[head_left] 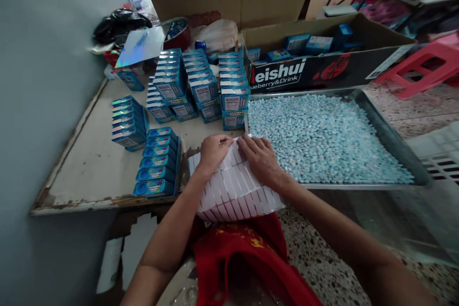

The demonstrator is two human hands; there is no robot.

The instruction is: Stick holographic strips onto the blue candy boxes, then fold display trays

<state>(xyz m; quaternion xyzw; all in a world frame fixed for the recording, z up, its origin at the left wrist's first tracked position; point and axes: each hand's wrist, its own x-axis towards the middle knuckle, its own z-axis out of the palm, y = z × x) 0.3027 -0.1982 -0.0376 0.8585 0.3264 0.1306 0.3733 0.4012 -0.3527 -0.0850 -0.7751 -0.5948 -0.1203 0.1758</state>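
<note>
A white sheet of stickers (233,179), marked off in rows of narrow rectangles, rests at the table's front edge and over the lap. My left hand (215,153) is closed at its upper left edge, thumb and fingers pinched together. My right hand (261,158) grips the upper right edge, fingers bent over it; the fingertips of both hands nearly meet. Just left of the sheet stands a row of blue candy boxes (156,165), with another group of blue boxes (129,122) behind it. Taller stacks of blue boxes (234,93) rise beyond my hands.
A metal tray (362,186) full of pale blue candies (322,138) lies to the right. Behind it is a black carton (283,76) holding blue boxes. A shiny sheet (141,45) and black plastic bag (120,24) lie back left; a red stool (426,67) is far right.
</note>
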